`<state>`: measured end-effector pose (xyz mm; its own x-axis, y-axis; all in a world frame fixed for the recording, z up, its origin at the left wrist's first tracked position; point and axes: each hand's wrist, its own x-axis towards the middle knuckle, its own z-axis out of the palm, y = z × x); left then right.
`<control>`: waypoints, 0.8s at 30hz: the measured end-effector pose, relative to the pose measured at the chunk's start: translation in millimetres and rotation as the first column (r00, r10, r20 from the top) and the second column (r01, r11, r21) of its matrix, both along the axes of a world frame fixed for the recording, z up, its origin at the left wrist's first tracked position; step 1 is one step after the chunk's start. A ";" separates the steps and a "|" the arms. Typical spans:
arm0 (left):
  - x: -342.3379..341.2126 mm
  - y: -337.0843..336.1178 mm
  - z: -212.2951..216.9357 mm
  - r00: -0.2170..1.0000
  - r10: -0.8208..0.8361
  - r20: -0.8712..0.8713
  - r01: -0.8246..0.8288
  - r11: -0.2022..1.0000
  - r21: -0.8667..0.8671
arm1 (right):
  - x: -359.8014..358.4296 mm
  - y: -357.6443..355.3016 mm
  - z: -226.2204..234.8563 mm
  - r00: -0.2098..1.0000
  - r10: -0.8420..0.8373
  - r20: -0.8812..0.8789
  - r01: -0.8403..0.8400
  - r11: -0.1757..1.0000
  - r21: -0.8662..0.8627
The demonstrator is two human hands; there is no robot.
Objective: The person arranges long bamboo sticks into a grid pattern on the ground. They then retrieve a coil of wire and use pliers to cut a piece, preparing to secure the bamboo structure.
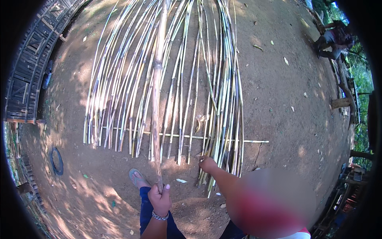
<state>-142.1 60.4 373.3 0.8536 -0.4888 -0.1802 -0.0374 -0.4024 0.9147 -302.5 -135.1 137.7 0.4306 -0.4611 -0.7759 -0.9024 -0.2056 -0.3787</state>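
Note:
My left hand (160, 201), with a chain bracelet at the wrist, is closed round the near end of a long, stout bamboo pole (156, 99). The pole slants up and away above many thin bamboo canes (119, 91) laid side by side on the ground. My right hand (208, 164) is low at the near ends of the denser right-hand bunch (225, 107), its fingers curled on a cane there. A blurred patch covers most of the right arm. One thin crosswise stick (254, 141) passes the canes near their close ends.
Brown dirt ground (278, 99) with scattered leaves surrounds the canes. A slatted wooden structure (34, 59) stands at the left, near a dark rubber ring (56, 161). At the far right a person (334, 40) sits by some logs (340, 103). My sandalled foot (138, 178) is beside the pole.

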 end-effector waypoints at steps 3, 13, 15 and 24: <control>5.5 24.3 -34.0 0.995 0.030 -0.093 -0.030 1.000 0.003 | 44.3 -23.1 -0.3 1.000 -0.005 -0.020 0.004 0.999 -0.043; 63.2 41.4 -65.0 0.972 0.098 -0.214 -0.099 0.995 0.006 | 95.9 -69.0 -59.5 0.943 -0.330 -0.042 0.313 0.924 -0.220; 68.6 38.8 -65.3 0.953 0.179 -0.243 -0.183 0.983 0.008 | 100.8 -66.2 -62.5 0.941 -0.338 0.012 0.327 0.898 -0.295; 58.1 37.8 -80.8 0.972 0.195 -0.127 -0.185 0.979 0.090 | 89.3 -121.5 -60.9 0.878 0.321 -0.355 -0.469 0.725 -0.505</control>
<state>-84.0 98.2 292.5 0.8948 -0.3003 -0.3304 0.1679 -0.4594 0.8722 -213.2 -256.6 76.8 0.5207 -0.6690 -0.5304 -0.7320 -0.6696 0.1259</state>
